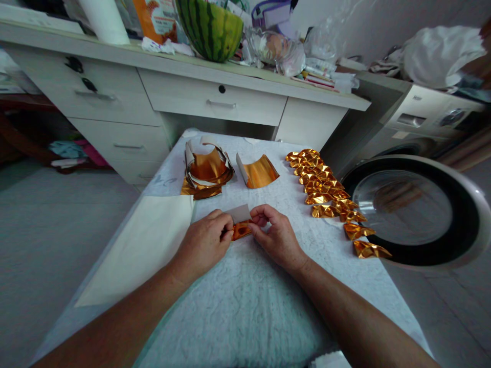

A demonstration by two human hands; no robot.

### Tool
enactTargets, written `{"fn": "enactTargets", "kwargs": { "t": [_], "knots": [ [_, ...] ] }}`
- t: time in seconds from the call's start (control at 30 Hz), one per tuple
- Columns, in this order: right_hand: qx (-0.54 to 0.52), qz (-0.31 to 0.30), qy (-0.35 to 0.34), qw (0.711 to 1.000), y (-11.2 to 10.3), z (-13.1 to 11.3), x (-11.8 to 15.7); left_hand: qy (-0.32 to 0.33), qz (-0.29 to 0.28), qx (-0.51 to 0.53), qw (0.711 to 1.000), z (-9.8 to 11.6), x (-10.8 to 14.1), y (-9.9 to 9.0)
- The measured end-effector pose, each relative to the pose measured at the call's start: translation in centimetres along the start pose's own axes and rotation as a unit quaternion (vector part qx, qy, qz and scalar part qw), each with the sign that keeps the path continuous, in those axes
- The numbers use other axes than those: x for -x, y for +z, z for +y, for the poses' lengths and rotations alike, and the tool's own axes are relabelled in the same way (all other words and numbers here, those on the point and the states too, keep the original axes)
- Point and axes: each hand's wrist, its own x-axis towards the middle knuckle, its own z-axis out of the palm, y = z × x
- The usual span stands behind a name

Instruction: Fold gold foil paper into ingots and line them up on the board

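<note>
Pinching a partly folded foil sheet (241,230) in left hand (209,238) and right hand (276,234), near curled sheet (261,173), left of gold pieces (321,187)

I hold a small, partly folded piece of gold foil paper (241,231) just below frame centre, shiny side nearer me, plain grey flap (239,213) beyond.

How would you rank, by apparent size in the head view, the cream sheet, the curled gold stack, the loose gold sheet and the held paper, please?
1. Cream sheet
2. Curled gold stack
3. Loose gold sheet
Unranked: held paper; it is partly covered, so its order against the loose gold sheet is unsure.
</note>
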Motion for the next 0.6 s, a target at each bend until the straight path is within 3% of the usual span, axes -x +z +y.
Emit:
{"fn": "enactTargets", "kwargs": {
  "t": [0.6],
  "knots": [
    [-0.017, 0.004, 0.040, 0.999, 0.10, 0.48, -0.20, 0.003, 0.008, -0.010, 1.000, 0.05, 0.20, -0.16]
  ]
}}
